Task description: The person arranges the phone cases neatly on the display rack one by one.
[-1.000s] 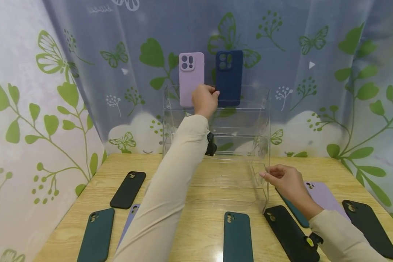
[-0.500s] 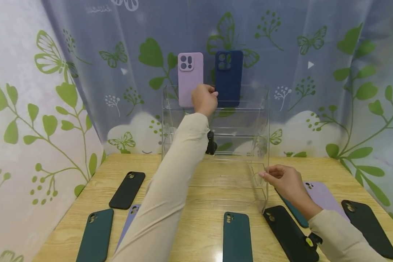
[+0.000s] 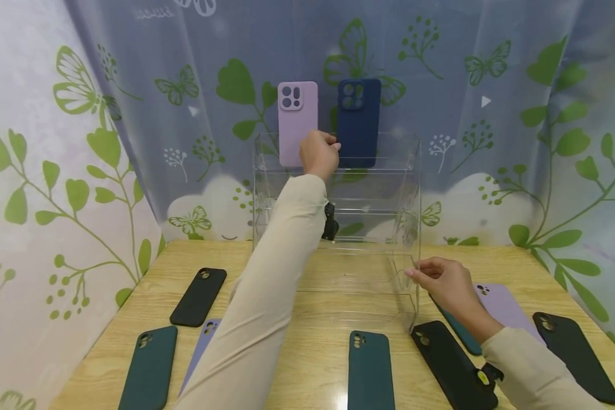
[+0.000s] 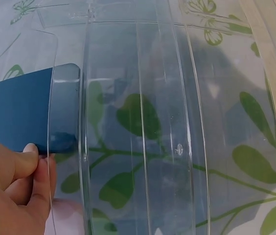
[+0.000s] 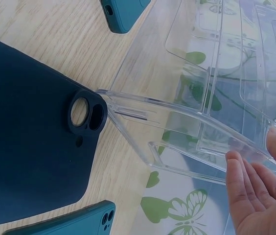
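My left hand [image 3: 320,155] reaches up to the top tier of a clear acrylic display stand [image 3: 338,249]. Its thumb and bent fingers pinch the lower left edge of a dark blue phone case [image 3: 359,128], which stands upright in that tier. In the left wrist view, the lower end of the blue case [image 4: 64,107] shows through the stand's clear front lip. A pink phone case [image 3: 298,122] stands just left of it, partly behind the hand. Lower down, my right hand [image 3: 448,287] grips the stand's right side edge, the panel [image 5: 196,112] passing between thumb and fingers.
On the wooden table [image 3: 307,364] lie several more phone cases: a black one [image 3: 199,297] and a dark green one [image 3: 148,367] at left, another green case [image 3: 370,370] in front, and a black case [image 3: 453,364] and a lilac case [image 3: 512,310] at right. A patterned curtain [image 3: 297,45] hangs behind.
Almost nothing differs: both hands keep their places, and the view shifts very slightly. The blue case and the pink case stay in the top tier.
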`<state>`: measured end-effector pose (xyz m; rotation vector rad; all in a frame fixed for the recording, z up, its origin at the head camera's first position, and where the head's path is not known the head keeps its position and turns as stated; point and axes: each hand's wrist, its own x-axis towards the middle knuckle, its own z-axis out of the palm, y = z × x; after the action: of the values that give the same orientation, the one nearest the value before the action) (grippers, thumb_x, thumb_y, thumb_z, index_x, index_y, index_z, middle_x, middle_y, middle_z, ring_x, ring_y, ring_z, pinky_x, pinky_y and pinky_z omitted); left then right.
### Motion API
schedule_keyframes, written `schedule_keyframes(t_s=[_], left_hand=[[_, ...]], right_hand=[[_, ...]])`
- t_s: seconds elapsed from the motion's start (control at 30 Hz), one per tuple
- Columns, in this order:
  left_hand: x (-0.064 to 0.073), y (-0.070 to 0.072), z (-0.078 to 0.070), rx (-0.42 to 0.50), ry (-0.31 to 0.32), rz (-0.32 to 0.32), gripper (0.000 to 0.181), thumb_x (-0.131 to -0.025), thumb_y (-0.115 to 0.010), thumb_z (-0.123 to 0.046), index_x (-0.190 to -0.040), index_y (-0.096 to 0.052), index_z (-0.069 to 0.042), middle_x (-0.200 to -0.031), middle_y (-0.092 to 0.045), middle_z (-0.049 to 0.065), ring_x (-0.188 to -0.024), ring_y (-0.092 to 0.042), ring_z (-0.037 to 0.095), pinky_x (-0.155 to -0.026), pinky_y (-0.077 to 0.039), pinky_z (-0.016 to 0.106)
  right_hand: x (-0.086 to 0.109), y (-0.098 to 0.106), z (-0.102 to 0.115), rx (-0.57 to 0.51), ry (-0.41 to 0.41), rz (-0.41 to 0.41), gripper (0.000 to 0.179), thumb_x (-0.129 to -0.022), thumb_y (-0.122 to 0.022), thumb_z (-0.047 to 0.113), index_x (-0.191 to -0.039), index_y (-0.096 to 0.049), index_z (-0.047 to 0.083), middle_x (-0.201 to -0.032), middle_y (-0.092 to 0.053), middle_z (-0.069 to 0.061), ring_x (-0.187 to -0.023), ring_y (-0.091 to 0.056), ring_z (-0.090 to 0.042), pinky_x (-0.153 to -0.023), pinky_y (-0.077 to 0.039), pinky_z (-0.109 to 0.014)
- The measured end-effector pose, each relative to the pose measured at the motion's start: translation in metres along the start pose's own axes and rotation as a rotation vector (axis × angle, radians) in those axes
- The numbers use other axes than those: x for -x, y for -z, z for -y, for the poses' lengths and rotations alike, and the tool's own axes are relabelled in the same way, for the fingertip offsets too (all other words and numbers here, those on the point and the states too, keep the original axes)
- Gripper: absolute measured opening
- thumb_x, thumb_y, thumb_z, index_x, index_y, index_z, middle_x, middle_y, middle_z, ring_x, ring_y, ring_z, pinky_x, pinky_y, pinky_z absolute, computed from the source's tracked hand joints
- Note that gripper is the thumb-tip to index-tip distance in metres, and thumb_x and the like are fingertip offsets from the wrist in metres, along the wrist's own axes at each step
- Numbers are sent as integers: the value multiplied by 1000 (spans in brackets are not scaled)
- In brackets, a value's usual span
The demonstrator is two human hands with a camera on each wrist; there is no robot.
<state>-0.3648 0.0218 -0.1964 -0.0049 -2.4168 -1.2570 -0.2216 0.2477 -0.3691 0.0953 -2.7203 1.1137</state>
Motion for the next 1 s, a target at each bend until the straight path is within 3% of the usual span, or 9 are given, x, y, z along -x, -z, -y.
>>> schedule_keyframes(t_s=[0.23, 0.53, 0.8, 1.0], left_hand=[[5, 8, -3, 18, 7, -5, 20, -91, -67, -16, -109, -74, -11, -110, -71, 4, -110, -61, 22, -93, -49, 30], [5, 18, -2, 36, -73, -1, 31, -91, -68, -22, -117, -70, -7, -109, -70, 5, -105, -61, 20, -91, -47, 29], [7, 39, 6, 132, -139, 105, 41, -91, -68, -27, -125, -64, -5, -118, -67, 8, -111, -60, 20, -94, -48, 30], [12, 59, 21, 210, -93, 173, 48, -91, -67, -31, -135, -57, -13, -126, -64, 4, -117, -57, 16, -91, -50, 29]], right_hand=[[-1, 0, 1, 0, -7, 8, 57, -89, -63, 50, -119, -64, 2, -108, -68, -17, -98, -64, -32, -73, -56, -42], [0, 1, 2, 5, -13, 21, 58, -90, -62, 50, -121, -63, 2, -110, -67, -18, -99, -64, -32, -74, -56, -42], [1, 1, 2, 8, -12, 24, 56, -90, -62, 49, -121, -63, 1, -111, -67, -18, -99, -64, -32, -74, -56, -42], [2, 2, 1, -3, -12, 25, 55, -90, -62, 49, -119, -64, 2, -108, -68, -17, -95, -65, -30, -71, -56, -41]])
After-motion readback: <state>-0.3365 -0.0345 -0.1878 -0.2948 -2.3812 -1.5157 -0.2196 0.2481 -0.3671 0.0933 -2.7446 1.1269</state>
